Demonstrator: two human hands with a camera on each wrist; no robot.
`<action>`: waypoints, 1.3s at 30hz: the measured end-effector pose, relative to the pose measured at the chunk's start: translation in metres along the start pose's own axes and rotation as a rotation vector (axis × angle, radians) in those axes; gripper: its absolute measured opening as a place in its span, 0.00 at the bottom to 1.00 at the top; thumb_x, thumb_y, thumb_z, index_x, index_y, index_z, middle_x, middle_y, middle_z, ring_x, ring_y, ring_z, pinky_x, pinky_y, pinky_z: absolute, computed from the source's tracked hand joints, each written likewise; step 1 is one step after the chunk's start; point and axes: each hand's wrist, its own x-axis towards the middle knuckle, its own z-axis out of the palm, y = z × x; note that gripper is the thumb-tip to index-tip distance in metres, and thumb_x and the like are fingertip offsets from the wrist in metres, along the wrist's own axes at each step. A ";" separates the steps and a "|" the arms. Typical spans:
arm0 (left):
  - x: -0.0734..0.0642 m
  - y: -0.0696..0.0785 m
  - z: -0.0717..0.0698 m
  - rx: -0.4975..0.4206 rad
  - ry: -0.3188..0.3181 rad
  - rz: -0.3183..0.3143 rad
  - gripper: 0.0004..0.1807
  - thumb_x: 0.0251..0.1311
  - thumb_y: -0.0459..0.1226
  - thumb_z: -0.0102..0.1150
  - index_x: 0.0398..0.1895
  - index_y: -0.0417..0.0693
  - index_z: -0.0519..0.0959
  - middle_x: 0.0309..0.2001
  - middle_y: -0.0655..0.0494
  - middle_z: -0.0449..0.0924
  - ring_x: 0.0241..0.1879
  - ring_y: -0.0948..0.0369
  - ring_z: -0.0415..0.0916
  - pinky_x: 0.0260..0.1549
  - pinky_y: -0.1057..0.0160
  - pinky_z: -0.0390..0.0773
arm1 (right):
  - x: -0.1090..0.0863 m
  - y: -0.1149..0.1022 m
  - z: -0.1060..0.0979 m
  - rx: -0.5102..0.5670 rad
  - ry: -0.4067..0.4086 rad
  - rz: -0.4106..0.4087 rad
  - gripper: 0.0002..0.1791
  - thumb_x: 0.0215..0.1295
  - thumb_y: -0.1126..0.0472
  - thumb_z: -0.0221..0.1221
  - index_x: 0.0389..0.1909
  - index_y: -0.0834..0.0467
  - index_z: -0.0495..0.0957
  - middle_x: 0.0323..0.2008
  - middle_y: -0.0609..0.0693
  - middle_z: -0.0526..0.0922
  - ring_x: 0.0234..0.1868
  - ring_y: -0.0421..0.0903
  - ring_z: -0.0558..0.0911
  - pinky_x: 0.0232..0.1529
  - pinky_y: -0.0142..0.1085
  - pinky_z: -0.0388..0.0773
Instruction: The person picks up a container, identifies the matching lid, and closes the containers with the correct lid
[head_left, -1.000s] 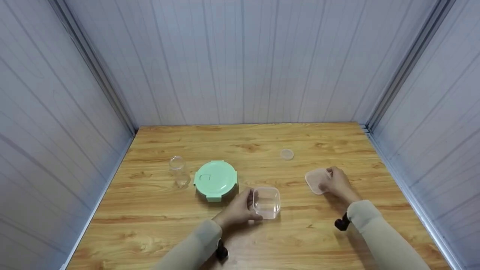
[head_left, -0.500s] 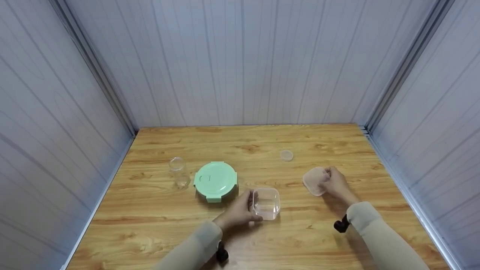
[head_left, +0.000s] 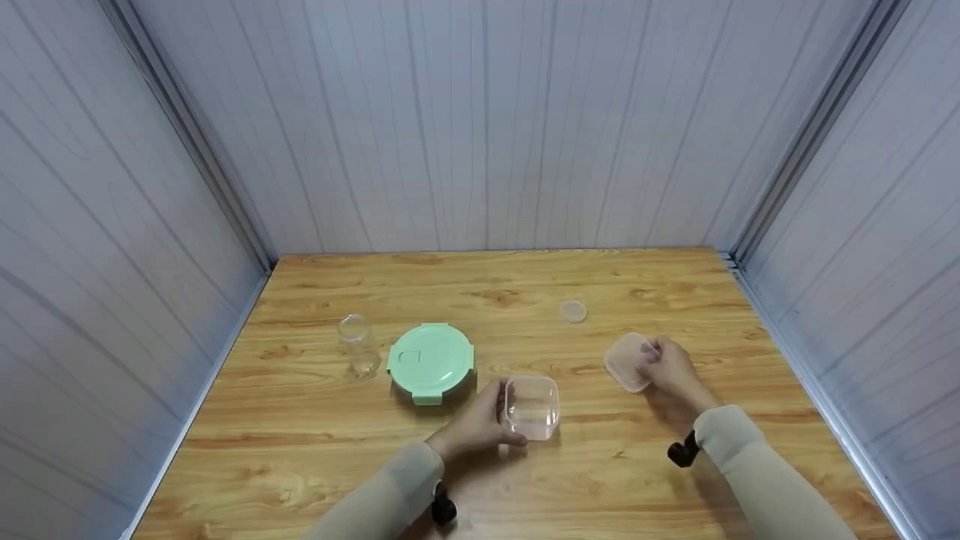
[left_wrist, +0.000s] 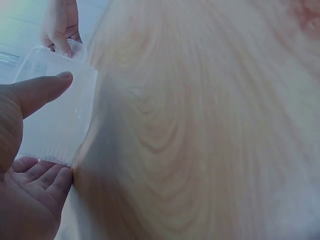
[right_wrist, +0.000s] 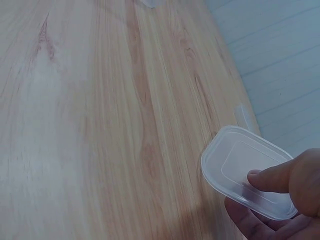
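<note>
A clear square plastic container (head_left: 534,406) stands on the wooden table (head_left: 525,480) near the front middle. My left hand (head_left: 501,412) grips its left side, thumb on the far edge and fingers under the near edge; the left wrist view shows this hand (left_wrist: 64,127) round the container (left_wrist: 52,120). To the right, my right hand (head_left: 651,365) pinches a translucent square lid (head_left: 624,360), held tilted just above the table. In the right wrist view the thumb of the right hand (right_wrist: 245,192) lies on top of the lid (right_wrist: 240,167), fingers beneath.
A round mint-green lidded box (head_left: 430,361) sits left of the container, with a small clear glass jar (head_left: 355,343) further left. A small round clear cap (head_left: 574,310) lies at the back. Grey panel walls close the table on three sides.
My right hand has raised the square lid off the table, tilted it and drawn it slightly left. My left hand and the container have stayed put.
</note>
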 end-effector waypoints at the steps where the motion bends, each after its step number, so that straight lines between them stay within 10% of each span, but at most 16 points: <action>1: 0.000 0.000 -0.001 -0.009 -0.004 0.005 0.53 0.46 0.33 0.86 0.76 0.38 0.65 0.73 0.41 0.74 0.74 0.48 0.72 0.80 0.46 0.65 | 0.000 0.000 0.000 -0.007 0.000 0.002 0.18 0.69 0.72 0.64 0.56 0.74 0.75 0.54 0.71 0.82 0.55 0.60 0.83 0.45 0.32 0.81; 21: 0.000 0.012 -0.022 0.020 -0.058 0.028 0.54 0.53 0.42 0.87 0.78 0.39 0.64 0.78 0.39 0.70 0.78 0.36 0.67 0.80 0.39 0.65 | 0.001 -0.015 0.003 0.040 0.036 -0.060 0.12 0.70 0.69 0.68 0.48 0.72 0.78 0.41 0.63 0.85 0.39 0.43 0.81 0.33 0.26 0.80; 39: 0.011 0.029 -0.042 0.012 0.107 0.096 0.32 0.71 0.42 0.73 0.73 0.39 0.75 0.73 0.38 0.76 0.73 0.39 0.73 0.73 0.39 0.73 | -0.006 -0.042 0.015 0.257 0.012 -0.107 0.07 0.74 0.71 0.65 0.46 0.72 0.79 0.50 0.67 0.87 0.43 0.36 0.86 0.41 0.29 0.88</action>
